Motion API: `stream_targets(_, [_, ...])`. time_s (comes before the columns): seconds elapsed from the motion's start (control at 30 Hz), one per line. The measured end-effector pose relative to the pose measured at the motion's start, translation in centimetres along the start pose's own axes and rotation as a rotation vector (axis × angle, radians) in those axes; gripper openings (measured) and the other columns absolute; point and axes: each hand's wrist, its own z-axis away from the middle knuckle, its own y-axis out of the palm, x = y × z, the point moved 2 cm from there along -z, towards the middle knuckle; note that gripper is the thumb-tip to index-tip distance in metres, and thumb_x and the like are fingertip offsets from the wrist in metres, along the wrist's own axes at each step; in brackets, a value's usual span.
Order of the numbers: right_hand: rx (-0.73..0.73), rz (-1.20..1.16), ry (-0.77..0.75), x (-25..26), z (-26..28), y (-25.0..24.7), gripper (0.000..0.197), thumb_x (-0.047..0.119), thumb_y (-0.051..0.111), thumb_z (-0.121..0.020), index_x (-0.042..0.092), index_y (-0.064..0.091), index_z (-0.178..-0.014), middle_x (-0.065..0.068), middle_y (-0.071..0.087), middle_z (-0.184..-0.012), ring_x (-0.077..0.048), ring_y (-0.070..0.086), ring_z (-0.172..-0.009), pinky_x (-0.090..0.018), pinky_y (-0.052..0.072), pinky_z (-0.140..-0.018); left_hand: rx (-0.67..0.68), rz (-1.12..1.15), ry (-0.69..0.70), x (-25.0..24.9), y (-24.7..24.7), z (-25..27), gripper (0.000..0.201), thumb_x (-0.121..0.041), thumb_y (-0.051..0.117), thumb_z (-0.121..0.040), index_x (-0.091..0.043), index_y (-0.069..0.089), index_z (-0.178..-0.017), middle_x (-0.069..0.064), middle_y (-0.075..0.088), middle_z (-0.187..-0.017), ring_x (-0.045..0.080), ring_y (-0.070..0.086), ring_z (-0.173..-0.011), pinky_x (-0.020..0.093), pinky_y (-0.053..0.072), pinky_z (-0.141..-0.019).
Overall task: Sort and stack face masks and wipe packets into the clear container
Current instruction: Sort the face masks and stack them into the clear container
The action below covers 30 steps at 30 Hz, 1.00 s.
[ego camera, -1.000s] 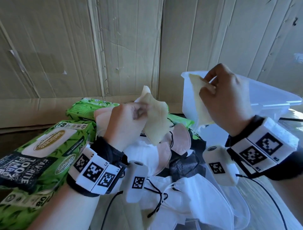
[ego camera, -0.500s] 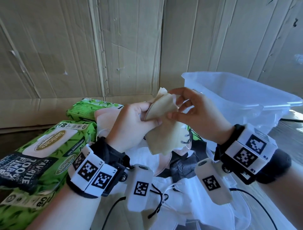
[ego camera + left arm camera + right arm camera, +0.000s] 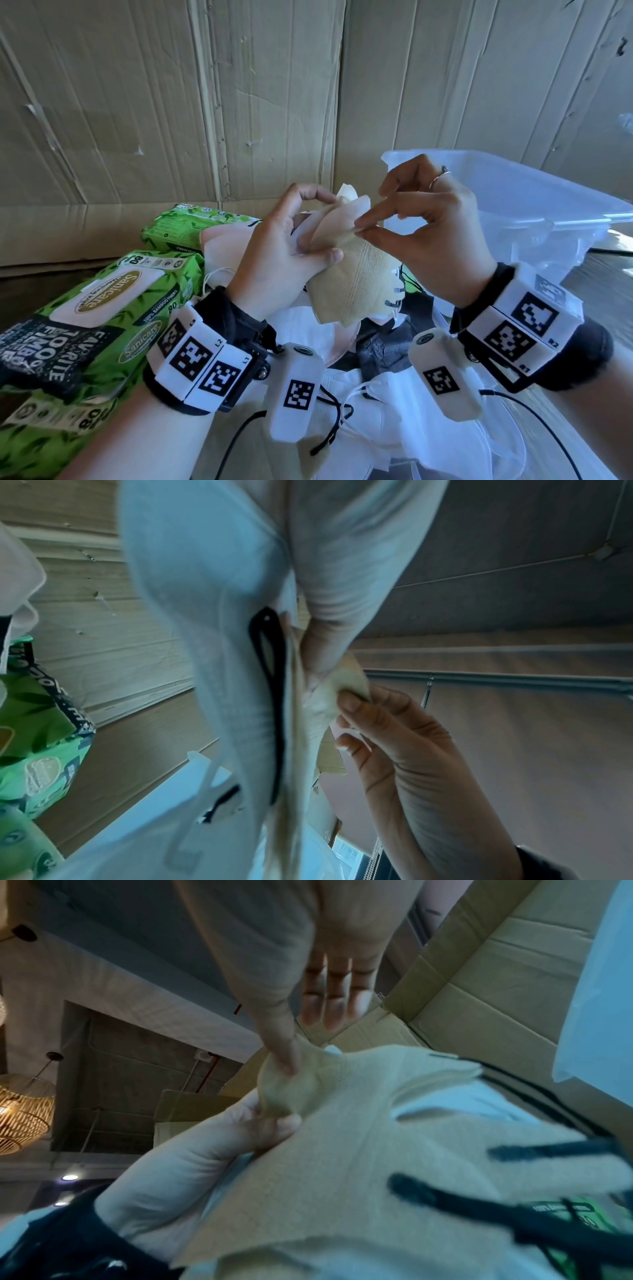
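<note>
My left hand (image 3: pixel 317 240) grips a small stack of beige face masks (image 3: pixel 356 281) above the pile, thumb across the front. My right hand (image 3: pixel 361 228) pinches the upper edge of the front beige mask between thumb and forefinger, its other fingers spread. The right wrist view shows that pinch on the beige mask (image 3: pixel 342 1150) beside my left hand's fingers (image 3: pixel 274 1123). In the left wrist view a white mask (image 3: pixel 205 656) fills the middle, with the right hand's fingers (image 3: pixel 349 699) on the beige mask's edge. The clear container (image 3: pixel 513 205) stands behind my right hand.
Green wipe packets (image 3: pixel 102 308) lie at the left, one more (image 3: pixel 191 226) behind them. Loose white, pink and black masks (image 3: pixel 376 394) are heaped under my wrists. A cardboard wall (image 3: pixel 239 102) closes off the back.
A second ago my right hand held a beige mask over the container. It came back empty to my left hand's stack and now pinches the front mask's edge.
</note>
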Motion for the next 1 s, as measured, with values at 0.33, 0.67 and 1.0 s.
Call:
stream_targets(0.33, [0.254, -0.417, 0.418, -0.5, -0.3, 0.0, 0.038, 0.008, 0.066, -0.070, 0.027, 0.045, -0.096, -0.020, 0.050, -0.075, -0.025, 0.047, -0.065, -0.037, 0.042, -0.061, 0.017, 0.085, -0.082, -0.5, 0.6, 0.2, 0.015, 0.000, 0.071, -0.075, -0.014, 0.067, -0.077, -0.024, 0.069, -0.078, -0.013, 0.059, -0.077, 0.008, 0.047, -0.070])
stream_targets(0.67, [0.176, -0.361, 0.494, -0.7, -0.9, -0.2, 0.032, -0.001, 0.075, -0.070, 0.019, 0.057, -0.086, -0.008, 0.052, -0.063, -0.020, 0.049, -0.063, -0.033, 0.043, -0.064, 0.008, 0.009, -0.074, 0.0, 0.5, 0.1, 0.024, 0.002, 0.073, -0.075, -0.021, 0.067, -0.078, -0.025, 0.068, -0.072, -0.009, 0.057, -0.071, 0.009, 0.047, -0.070])
stream_targets(1.0, [0.093, -0.231, 0.277, -0.4, -0.2, -0.4, 0.017, 0.030, 0.080, -0.057, 0.028, 0.063, -0.062, 0.008, 0.060, -0.071, -0.009, 0.052, -0.068, -0.020, 0.039, -0.062, -0.036, -0.047, -0.008, -0.1, 0.2, 0.1, 0.045, 0.002, 0.073, -0.073, -0.035, 0.063, -0.096, -0.014, 0.069, -0.096, 0.004, 0.063, -0.093, 0.021, 0.049, -0.084])
